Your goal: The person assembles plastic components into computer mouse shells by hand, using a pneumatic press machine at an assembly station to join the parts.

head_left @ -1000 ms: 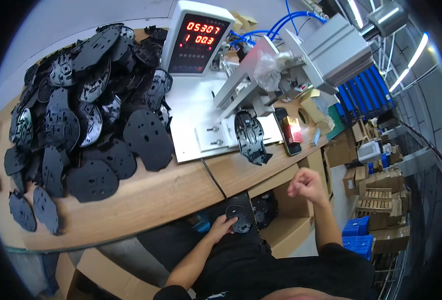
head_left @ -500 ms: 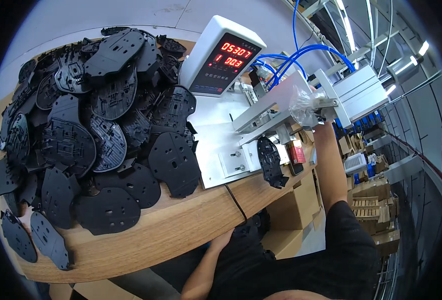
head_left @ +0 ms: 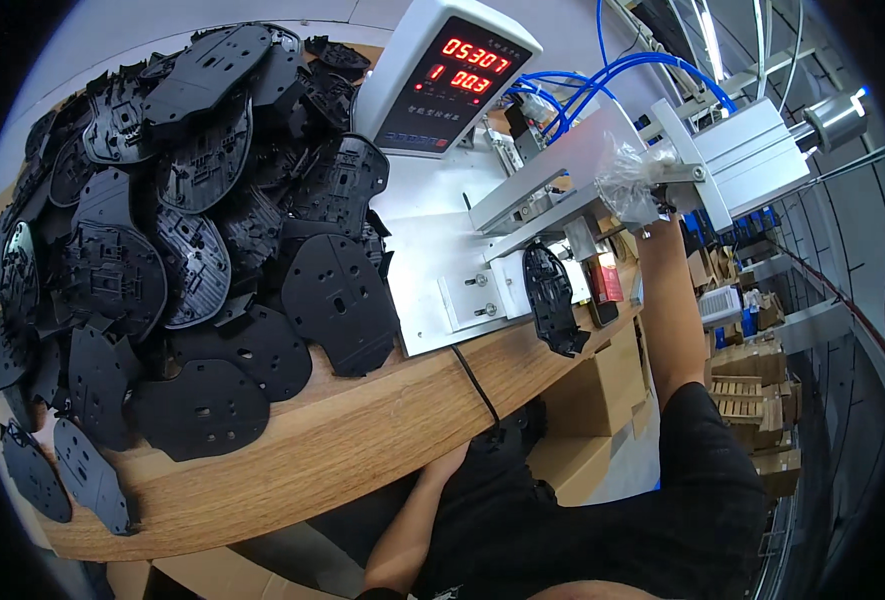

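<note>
My left hand (head_left: 447, 462) is low by the table's front edge, near the black cable (head_left: 475, 385); its fingers are hidden, so I cannot tell what it touches. My right arm reaches up to the far side of the metal press (head_left: 552, 205). Of my right hand (head_left: 664, 228), only a part near the wrist shows behind the press arm and its clear plastic wrap (head_left: 627, 185); the fingers are out of sight. A black plastic shell part (head_left: 552, 300) sits at the press, its end jutting past the metal base plate (head_left: 427, 260).
A large heap of black plastic shell parts (head_left: 202, 405) covers the left of the wooden table (head_left: 292, 490). A white controller box (head_left: 447, 85) with red digits stands behind the base plate. Blue air hoses (head_left: 602, 95) run to the cylinder (head_left: 737, 165). Cardboard boxes (head_left: 592, 400) stand below.
My view has shifted a little, so the table and press appear higher in the picture. Both hands keep about the same places, and the shell part is still at the press.
</note>
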`<state>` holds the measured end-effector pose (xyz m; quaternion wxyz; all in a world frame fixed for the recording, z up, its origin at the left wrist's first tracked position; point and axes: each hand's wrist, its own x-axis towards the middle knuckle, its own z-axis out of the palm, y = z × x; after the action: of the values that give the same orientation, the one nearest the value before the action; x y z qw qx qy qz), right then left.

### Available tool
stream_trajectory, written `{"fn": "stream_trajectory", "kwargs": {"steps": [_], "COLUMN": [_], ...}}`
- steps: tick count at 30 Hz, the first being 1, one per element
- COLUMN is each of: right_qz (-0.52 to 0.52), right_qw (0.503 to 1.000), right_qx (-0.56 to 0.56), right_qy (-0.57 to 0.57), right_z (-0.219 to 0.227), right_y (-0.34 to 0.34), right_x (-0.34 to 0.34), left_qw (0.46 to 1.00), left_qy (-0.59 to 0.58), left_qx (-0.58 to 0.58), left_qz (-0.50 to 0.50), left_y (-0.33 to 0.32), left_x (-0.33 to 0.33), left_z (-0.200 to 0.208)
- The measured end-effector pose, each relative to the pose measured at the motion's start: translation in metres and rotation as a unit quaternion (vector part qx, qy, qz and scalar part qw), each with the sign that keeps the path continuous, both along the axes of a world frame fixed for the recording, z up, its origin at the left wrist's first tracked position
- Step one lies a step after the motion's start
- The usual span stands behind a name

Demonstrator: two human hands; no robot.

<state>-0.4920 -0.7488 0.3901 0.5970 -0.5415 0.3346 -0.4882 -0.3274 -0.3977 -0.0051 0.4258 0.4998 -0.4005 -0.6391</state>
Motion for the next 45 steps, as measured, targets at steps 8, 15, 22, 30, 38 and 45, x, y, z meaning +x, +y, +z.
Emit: {"fn": "stream_trajectory", "kwargs": {"steps": [8, 15, 22, 30, 38, 45], "right_qz": [-0.059, 0.005, -0.074, -0.08, -0.063, -0.036], "right_qw": [0.989, 0.997, 0.856, 0.746, 0.942, 0.921], "right_qx": [0.095, -0.063, -0.377, -0.508, 0.09, 0.384], "right_qy": [-0.098, -0.044, 0.347, 0.424, 0.317, 0.052], "right_z": [0.0, -0.008, -0.049, -0.024, -0.184, -0.246], "right_y": [0.006, 0.047, 0.178, 0.194, 0.346, 0.415], "right_x": [-0.008, 0.007, 0.059, 0.074, -0.006, -0.061], "left_qw": [1.0, 1.0, 0.997, 0.99, 0.981, 0.948], "left_qy": [0.012, 0.012, 0.067, 0.08, 0.136, 0.094], "left_qx": [-0.012, -0.016, -0.017, 0.08, 0.071, 0.076], "left_qz": [-0.012, -0.022, -0.018, -0.08, -0.12, -0.293], "left_y": [-0.001, -0.006, 0.001, -0.004, 0.01, 0.032], "left_x": [-0.005, 0.007, 0.016, 0.03, 0.032, 0.022], "left_z": [-0.001, 0.008, 0.018, 0.035, 0.062, 0.082]}}
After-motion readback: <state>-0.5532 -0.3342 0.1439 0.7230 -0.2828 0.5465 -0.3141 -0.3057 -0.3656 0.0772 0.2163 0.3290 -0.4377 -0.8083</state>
